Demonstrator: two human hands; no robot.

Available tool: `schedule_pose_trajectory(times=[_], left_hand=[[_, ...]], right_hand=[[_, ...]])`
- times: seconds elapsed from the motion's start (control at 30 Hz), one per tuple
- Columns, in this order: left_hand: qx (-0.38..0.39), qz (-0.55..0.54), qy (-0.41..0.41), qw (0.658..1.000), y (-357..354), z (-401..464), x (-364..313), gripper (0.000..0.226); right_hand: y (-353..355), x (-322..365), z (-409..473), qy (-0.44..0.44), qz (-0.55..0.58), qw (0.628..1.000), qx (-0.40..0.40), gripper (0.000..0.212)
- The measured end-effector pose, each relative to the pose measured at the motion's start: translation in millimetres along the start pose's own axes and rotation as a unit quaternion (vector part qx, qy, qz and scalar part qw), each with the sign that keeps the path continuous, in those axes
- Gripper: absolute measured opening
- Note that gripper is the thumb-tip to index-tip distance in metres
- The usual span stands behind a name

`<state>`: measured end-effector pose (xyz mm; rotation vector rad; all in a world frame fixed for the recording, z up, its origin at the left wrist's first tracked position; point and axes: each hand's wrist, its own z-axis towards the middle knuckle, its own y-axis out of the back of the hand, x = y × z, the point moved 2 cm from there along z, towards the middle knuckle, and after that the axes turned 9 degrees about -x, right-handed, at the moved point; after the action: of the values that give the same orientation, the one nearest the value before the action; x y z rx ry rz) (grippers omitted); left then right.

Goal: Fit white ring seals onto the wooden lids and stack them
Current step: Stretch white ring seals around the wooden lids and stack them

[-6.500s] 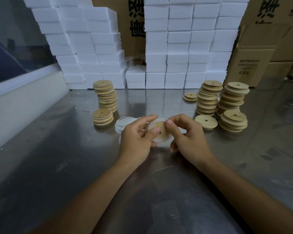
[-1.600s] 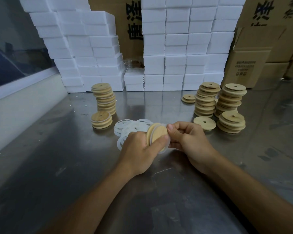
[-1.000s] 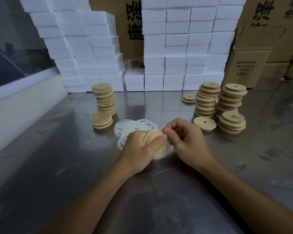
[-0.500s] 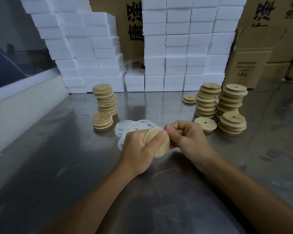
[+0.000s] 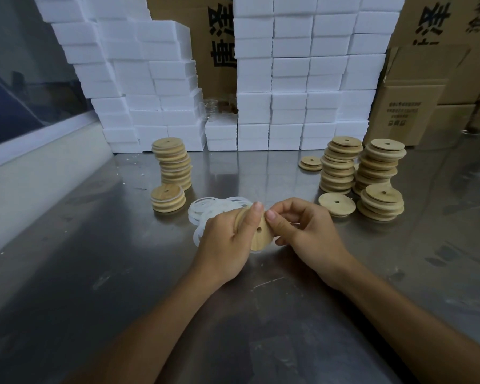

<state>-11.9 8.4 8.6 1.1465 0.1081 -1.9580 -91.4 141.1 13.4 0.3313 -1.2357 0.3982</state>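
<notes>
On the scuffed steel table [image 5: 100, 273], left of the loose white ring seals [image 5: 205, 207], sealed lids stack [image 5: 173, 166]. Your left hand [image 5: 225, 242] grips a round wooden lid [image 5: 257, 231] above them; your right hand [image 5: 305, 231] pinches its rim. Bare lid stacks [image 5: 360, 173] stand right, white foam blocks [image 5: 288, 79] behind.
</notes>
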Motion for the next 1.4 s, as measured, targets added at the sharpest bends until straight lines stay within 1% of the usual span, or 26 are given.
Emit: schedule_pose_trajectory(times=[0.1, 0.2, 0.27, 0.33, 0.4, 0.5, 0.57, 0.67, 0.73, 0.8, 0.9, 1.0, 1.07, 1.17, 1.23, 1.3, 1.4], left_hand=[[0.009, 0.001, 0.002, 1.0, -0.8, -1.2, 1.3, 0.059], [-0.042, 0.064, -0.032, 0.997, 0.9, -0.6, 4.0, 0.037], [-0.075, 0.094, -0.062, 0.991, 2.1, 0.1, 4.6, 0.023], [-0.096, 0.117, -0.103, 0.983, 2.9, -0.1, 3.2, 0.02], [-0.113, 0.157, -0.16, 0.968, 3.6, -1.0, 0.2, 0.019], [-0.125, 0.164, -0.202, 0.957, 5.5, -2.1, -3.9, 0.02], [-0.123, 0.154, -0.211, 0.957, 6.7, -2.1, -6.7, 0.013], [-0.101, 0.141, -0.187, 0.967, 5.5, -2.2, -8.0, 0.003], [-0.081, 0.135, -0.128, 0.979, 4.8, -1.7, -4.4, 0.008], [-0.061, 0.124, -0.063, 0.988, 4.0, -0.6, 1.2, 0.012], [-0.05, 0.066, -0.014, 0.996, 3.1, 0.9, 4.8, 0.014], [-0.053, 0.014, 0.024, 0.998, 2.4, 2.1, 5.7, 0.023], [-0.059, 0.003, 0.042, 0.997, 2.3, 3.1, 7.7, 0.028], [-0.076, 0.004, 0.045, 0.996, 3.3, 4.1, 9.9, 0.03], [-0.094, 0.02, 0.028, 0.995, 5.3, 3.8, 9.1, 0.03], [-0.101, 0.056, -0.016, 0.993, 7.1, 3.4, 5.5, 0.027], [-0.089, 0.108, -0.101, 0.985, 6.1, 1.3, -0.7, 0.017]], right_hand=[[0.2, -1.1, 0.4, -0.019, 0.018, 1.0, 0.006, 0.008], [0.0, -1.1, 0.6, 0.012, 0.003, 1.0, -0.02, 0.007], [1.1, -2.2, 1.5, 0.046, -0.053, 0.996, -0.061, 0.008], [3.7, -1.9, 1.9, 0.09, -0.137, 0.982, -0.091, 0.009], [5.1, 0.9, 0.7, 0.143, -0.202, 0.964, -0.102, 0.012], [4.4, 5.2, -1.1, 0.207, -0.251, 0.94, -0.103, 0.01], [3.5, 5.8, -1.3, 0.231, -0.266, 0.93, -0.109, 0.007], [3.1, 5.5, -0.3, 0.252, -0.279, 0.921, -0.102, 0.005], [2.9, 6.1, 0.6, 0.265, -0.284, 0.916, -0.099, 0.005], [4.0, 6.9, 2.0, 0.274, -0.268, 0.916, -0.118, 0.006], [7.3, 7.1, 3.6, 0.256, -0.222, 0.929, -0.151, 0.01], [9.1, 5.3, 2.8, 0.226, -0.196, 0.942, -0.152, 0.013], [8.1, 3.8, 2.0, 0.202, -0.174, 0.953, -0.145, 0.015], [3.9, 0.8, 0.9, 0.171, -0.144, 0.968, -0.113, 0.015], [2.1, -0.6, 0.4, 0.156, -0.142, 0.974, -0.085, 0.017], [1.8, -0.3, 0.1, 0.156, -0.16, 0.973, -0.061, 0.023], [3.8, 4.0, -0.7, 0.202, -0.203, 0.957, -0.053, 0.026]])
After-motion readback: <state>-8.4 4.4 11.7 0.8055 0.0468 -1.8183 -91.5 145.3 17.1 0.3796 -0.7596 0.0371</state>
